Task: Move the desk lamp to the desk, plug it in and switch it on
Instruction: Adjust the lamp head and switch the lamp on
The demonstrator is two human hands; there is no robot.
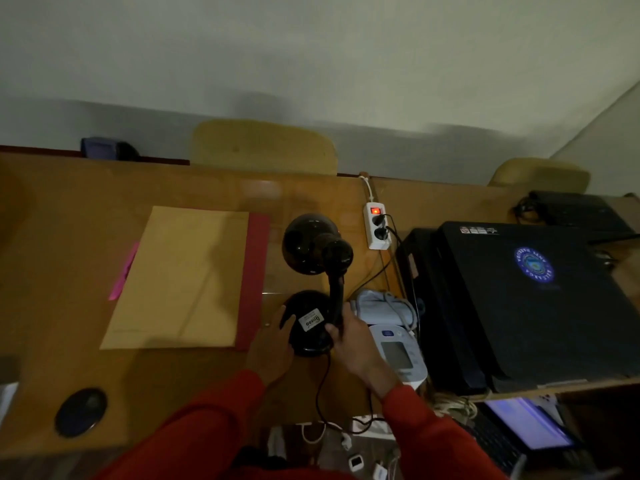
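Note:
A black desk lamp [313, 251] stands on the wooden desk [69, 220], its round shade unlit and pointing away from me. My left hand [273, 344] holds the left side of the lamp's round base [306, 336], which bears a white label. My right hand [353, 341] is closed around the lower part of the lamp's neck. The lamp's black cord [320, 393] hangs from the base down over the desk's front edge. A white power strip [376, 226] with a lit red switch and two black plugs in it lies just right of the shade.
A brown envelope [180, 278] on a red folder and a pink pen lie left of the lamp. A white blood pressure monitor [398, 351] with its grey cuff sits right of the base. Black bags [519, 299] fill the right side. Two chair backs stand behind the desk.

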